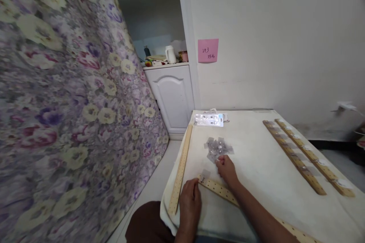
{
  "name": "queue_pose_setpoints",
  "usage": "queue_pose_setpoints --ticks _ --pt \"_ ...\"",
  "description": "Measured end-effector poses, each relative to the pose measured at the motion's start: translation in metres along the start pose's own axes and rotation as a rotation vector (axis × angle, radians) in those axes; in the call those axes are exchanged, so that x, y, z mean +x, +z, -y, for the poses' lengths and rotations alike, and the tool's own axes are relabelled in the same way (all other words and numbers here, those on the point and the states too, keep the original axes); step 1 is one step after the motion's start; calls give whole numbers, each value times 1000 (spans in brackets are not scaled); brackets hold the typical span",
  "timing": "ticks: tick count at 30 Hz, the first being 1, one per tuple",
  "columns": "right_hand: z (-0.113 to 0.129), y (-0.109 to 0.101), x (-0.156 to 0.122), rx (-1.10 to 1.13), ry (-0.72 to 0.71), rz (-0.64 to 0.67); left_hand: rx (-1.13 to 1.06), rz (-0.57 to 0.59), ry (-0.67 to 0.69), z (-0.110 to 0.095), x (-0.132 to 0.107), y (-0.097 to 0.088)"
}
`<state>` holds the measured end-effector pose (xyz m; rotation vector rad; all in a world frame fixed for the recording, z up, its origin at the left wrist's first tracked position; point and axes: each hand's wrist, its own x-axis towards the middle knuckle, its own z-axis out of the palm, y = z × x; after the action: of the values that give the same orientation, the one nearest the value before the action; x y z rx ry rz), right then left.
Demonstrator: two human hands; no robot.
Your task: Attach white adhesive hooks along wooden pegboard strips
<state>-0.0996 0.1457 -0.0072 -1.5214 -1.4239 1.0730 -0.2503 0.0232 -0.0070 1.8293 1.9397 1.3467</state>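
Note:
My left hand (190, 199) is closed at the near-left end of a wooden strip with rows of holes (218, 188), its fingertips against that end. A small translucent packet (204, 175) with a shiny piece sits on the strip just beside those fingers. Beyond the strip, my right hand (227, 169) pinches at the near edge of a pile of small clear packets (219, 147) that hold shiny bits. What exactly is between its fingertips looks like one packet's edge. My right forearm crosses over the strip and hides its middle.
Another holed strip (182, 167) lies along the table's left edge. Two strips bearing packets, a darker one (293, 155) and a lighter one (313, 155), lie at the right. A clear blister pack (209, 120) is at the back. A floral curtain (85, 102) hangs on the left.

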Motion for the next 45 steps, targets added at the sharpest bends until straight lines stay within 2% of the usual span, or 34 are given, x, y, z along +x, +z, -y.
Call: queue_pose_setpoints --ticks 4,8,14,17,19,24,27,30,36,41,43,45 --pt "4 2 7 -14 -39 8 -15 -10 -15 1 0 0" --pt "6 -1 1 12 -80 25 -47 -40 -36 -2 0 -2" --pt "5 -21 -26 330 -38 107 -160 -51 -73 -6 1 -10" --pt "8 -35 -45 367 -75 134 -253 -35 -131 -19 -4 -11" --pt "10 -43 -58 333 -169 123 -354 -5 -209 -34 -8 -9" --pt "6 -51 -82 148 -567 63 -774 151 -445 -71 -14 7" --pt "-1 -53 -90 92 -749 87 -888 148 -561 -78 -13 13" --pt "-6 -57 -95 40 -834 157 -902 164 -622 -76 -16 16" --pt "-12 -63 -101 106 -772 150 -712 250 -587 -74 -25 18" --pt "-6 -73 -103 101 -453 113 -570 304 -488 -72 -22 13" --pt "-2 -77 -100 114 -372 165 -519 348 -442 -72 -21 11" --pt "-1 -78 -97 159 -309 274 -477 399 -400 -73 -21 11"
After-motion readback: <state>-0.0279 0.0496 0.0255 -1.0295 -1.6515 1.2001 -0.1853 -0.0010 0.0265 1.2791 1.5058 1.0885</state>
